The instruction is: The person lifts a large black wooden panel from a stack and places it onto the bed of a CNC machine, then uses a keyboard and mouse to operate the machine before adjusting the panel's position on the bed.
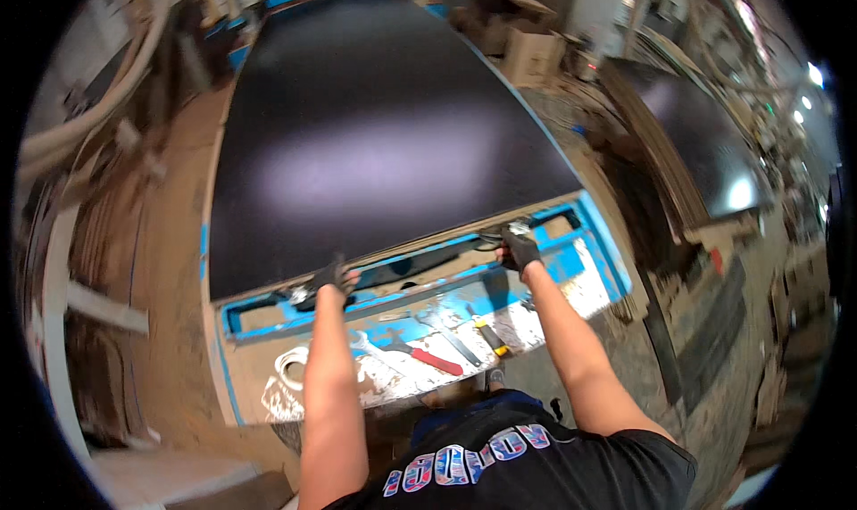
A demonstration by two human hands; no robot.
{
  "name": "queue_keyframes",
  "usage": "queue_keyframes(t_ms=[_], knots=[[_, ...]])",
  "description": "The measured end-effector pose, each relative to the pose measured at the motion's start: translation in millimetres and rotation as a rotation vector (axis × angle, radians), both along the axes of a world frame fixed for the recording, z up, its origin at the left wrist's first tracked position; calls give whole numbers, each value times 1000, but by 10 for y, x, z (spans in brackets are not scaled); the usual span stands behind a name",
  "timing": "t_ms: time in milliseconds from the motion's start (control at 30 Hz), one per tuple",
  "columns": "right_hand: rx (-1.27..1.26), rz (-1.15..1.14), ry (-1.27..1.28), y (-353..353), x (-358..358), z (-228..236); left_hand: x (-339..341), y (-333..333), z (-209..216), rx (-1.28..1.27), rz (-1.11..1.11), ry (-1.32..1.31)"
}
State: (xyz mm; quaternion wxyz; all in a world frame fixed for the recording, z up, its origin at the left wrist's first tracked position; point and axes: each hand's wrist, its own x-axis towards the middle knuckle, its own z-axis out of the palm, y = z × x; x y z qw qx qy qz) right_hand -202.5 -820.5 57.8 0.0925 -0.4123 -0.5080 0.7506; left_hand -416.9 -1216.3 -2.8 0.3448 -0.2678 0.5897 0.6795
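A large black sheet (pixel 384 108) lies on a long blue-framed table. My left hand (pixel 332 278), in a dark fingerless glove, is at the sheet's near edge beside a shiny metal fitting (pixel 299 296). Motion blurs its fingers, and their grip is unclear. My right hand (pixel 520 249), gloved alike, is farther right at the blue frame (pixel 428 280), its fingers curled beside a dark rounded part (pixel 488 240). What they hold is hidden. Between the hands, a long black strip (pixel 420 262) lies in the frame's recess.
On the near ledge lie a red-handled tool (pixel 436 361), a yellow-and-black tool (pixel 491 339), a wrench (pixel 361 342) and a white tape roll (pixel 292 365). Dark panels (pixel 687 144) are stacked at right. A cardboard box (pixel 531 57) stands behind; a thick hose (pixel 116 99) hangs left.
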Motion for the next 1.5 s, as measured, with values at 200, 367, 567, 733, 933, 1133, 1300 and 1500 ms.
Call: queue_keyframes(t_ms=[200,367,567,733,933,1133,1300,1500], knots=[[358,-307,-62,553,2383,-366,407,521,741,-655,-74,282],[273,-764,-168,1102,4187,-564,391,759,617,-1513,-521,788],[250,-986,-296,1694,5913,-961,940,2171,989,-1487,-411,1268],[390,-1078,-279,1918,6651,-967,1481,3570,1183,-1451,-796,1064],[270,-1036,-148,2323,6824,-644,1392,4766,815,-1466,-1025,993],[199,-830,-155,3191,6558,-648,1081,5456,766,-1478,-975,858],[206,-536,-309,4030,6299,-797,905,6099,902,-1516,-785,898],[356,110,-463,5192,5844,-843,934,6356,1030,-1612,-671,665]])
